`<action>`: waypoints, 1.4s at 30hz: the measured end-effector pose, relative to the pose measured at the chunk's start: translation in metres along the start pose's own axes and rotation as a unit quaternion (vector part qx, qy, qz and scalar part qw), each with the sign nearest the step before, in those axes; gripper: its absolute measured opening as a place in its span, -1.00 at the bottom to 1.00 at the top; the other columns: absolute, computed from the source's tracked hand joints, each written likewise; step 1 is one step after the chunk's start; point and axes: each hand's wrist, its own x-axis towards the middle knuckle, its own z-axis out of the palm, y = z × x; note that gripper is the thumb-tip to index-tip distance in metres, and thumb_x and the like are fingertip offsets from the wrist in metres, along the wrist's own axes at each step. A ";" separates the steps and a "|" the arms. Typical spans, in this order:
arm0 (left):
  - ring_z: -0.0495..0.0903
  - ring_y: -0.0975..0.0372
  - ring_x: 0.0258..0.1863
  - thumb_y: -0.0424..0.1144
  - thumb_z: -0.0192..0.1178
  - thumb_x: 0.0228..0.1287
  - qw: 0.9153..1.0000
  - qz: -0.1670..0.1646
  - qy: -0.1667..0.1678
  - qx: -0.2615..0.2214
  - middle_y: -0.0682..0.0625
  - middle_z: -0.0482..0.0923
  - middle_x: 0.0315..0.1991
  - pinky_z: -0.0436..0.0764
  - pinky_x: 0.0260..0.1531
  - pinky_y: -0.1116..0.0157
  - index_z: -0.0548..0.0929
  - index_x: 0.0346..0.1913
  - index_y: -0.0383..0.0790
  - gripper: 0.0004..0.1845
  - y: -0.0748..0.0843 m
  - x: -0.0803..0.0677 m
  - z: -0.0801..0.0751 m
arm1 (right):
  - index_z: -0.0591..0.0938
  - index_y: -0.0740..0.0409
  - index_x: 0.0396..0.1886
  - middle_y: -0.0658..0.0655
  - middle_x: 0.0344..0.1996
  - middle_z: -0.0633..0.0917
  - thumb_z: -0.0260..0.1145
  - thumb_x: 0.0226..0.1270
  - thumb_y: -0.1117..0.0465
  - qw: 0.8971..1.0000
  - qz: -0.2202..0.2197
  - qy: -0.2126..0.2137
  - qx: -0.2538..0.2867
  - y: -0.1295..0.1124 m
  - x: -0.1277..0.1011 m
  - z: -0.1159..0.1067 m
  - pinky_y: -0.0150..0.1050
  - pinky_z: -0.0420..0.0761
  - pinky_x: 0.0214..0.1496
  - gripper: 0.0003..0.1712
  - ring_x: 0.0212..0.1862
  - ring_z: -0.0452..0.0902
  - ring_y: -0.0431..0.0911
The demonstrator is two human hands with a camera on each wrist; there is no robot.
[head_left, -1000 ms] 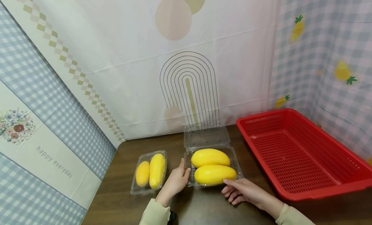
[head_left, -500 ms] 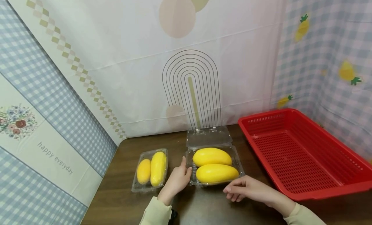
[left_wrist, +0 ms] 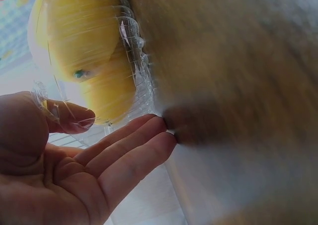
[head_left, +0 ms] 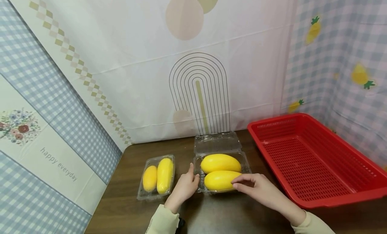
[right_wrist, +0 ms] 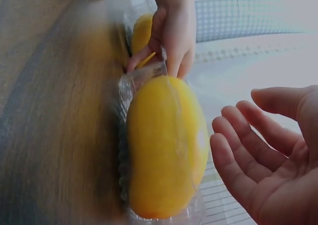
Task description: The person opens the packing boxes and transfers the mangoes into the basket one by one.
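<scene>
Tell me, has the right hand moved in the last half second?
Yes: against the red basket, the right hand has shifted upward in the head view, now overlapping the nearer yellow fruit.

big fruits (head_left: 220,163) were straight-up yellow, small fruit (head_left: 149,178) near the brown table's (head_left: 208,214) left edge leaned orangey, basket (head_left: 290,195) was red, left cloth (head_left: 60,106) had blue gingham

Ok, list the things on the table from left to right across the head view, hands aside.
Clear container holding a shorter orange-yellow fruit, then a longer yellow fruit → open clear container with two yellow fruits, one in front of the other → red basket.
</scene>
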 end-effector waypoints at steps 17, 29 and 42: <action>0.14 0.31 -0.80 -0.22 -0.03 0.57 1.000 0.001 -0.005 0.005 0.12 0.26 -0.74 0.25 -0.73 0.36 -0.03 0.53 -0.58 -0.29 0.001 0.004 -0.002 | 0.78 0.08 -0.14 -0.14 -0.26 0.66 0.47 0.27 0.21 0.981 -0.060 0.112 -0.146 0.012 0.023 0.014 -0.23 0.61 -0.18 -0.82 -0.23 0.58 -0.24; 0.13 0.31 -0.81 -0.20 -0.04 0.58 1.000 -0.009 -0.013 -0.007 0.12 0.26 -0.75 0.25 -0.74 0.37 -0.05 0.54 -0.54 -0.28 0.001 0.002 -0.002 | 0.72 0.06 0.03 -0.04 -0.10 0.62 0.45 0.31 0.08 0.984 -0.034 0.069 -0.162 0.017 0.029 0.020 -0.10 0.58 -0.06 -0.67 -0.14 0.54 -0.18; 0.13 0.31 -0.81 -0.19 -0.07 0.59 1.000 -0.012 -0.015 -0.014 0.11 0.27 -0.75 0.26 -0.72 0.35 -0.06 0.55 -0.53 -0.29 0.001 0.002 -0.002 | 0.62 0.09 0.23 0.11 0.09 0.68 0.45 0.14 -0.32 0.985 0.019 0.013 -0.172 0.017 0.039 0.031 0.04 0.56 0.08 -0.21 0.05 0.61 0.01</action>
